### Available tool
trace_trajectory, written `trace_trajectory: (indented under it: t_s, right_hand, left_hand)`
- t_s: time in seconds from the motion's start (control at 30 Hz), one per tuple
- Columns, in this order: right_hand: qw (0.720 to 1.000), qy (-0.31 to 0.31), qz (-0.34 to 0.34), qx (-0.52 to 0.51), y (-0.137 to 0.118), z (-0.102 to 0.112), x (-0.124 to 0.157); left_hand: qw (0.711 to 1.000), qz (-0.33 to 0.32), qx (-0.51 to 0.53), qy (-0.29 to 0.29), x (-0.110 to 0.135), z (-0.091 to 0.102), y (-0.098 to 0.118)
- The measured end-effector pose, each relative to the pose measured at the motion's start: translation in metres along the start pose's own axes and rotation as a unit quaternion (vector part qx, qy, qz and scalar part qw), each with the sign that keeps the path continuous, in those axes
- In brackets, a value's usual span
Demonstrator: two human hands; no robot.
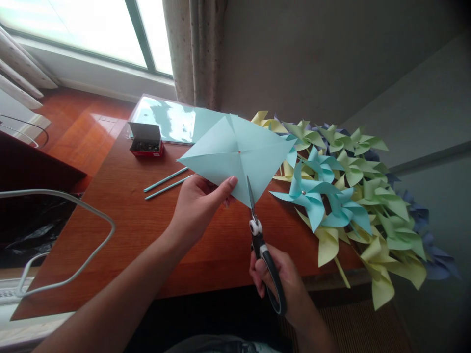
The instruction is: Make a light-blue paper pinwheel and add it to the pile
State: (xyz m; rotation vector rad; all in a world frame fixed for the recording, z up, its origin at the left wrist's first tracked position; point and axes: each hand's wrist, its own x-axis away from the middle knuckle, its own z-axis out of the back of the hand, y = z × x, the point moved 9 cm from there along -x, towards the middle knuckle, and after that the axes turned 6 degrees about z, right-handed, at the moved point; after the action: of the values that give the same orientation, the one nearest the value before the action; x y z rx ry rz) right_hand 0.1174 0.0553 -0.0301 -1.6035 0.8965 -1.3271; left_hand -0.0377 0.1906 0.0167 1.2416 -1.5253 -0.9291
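A light blue square of paper [215, 142], creased along its diagonals with a small reddish dot at the centre, is held above the table by my left hand [202, 201]. The thumb lies on top of the sheet and the other fingers are mostly beneath it. My right hand [279, 274] grips black-and-white scissors [256, 230] by the handles. Their blades are at the paper's near corner, pointing toward its centre along a crease. One slit seems to run in from the far corner.
An open small red box [147, 148] of dark pins or tacks stands at the back left. Two blue sticks [165, 179] lie near it. Blue sheets in a clear sleeve [169, 120] lie behind. Finished paper pinwheels [316, 196] crowd the right side. A white cable [106, 215] loops at left.
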Motion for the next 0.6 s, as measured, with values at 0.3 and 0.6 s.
trace_trajectory:
  t_s: [0.3, 0.6]
  right_hand:
    - [1.0, 0.02, -0.023, -0.004, -0.0034, 0.0016, 0.0005]
    - [0.999, 0.012, -0.025, -0.029, -0.0012, -0.0007, 0.0024]
  left_hand:
    - [1.0, 0.0, 0.005, -0.001, -0.0005, 0.0009, -0.0015]
    - [1.0, 0.0, -0.008, -0.001, -0.0008, 0.0014, -0.0018]
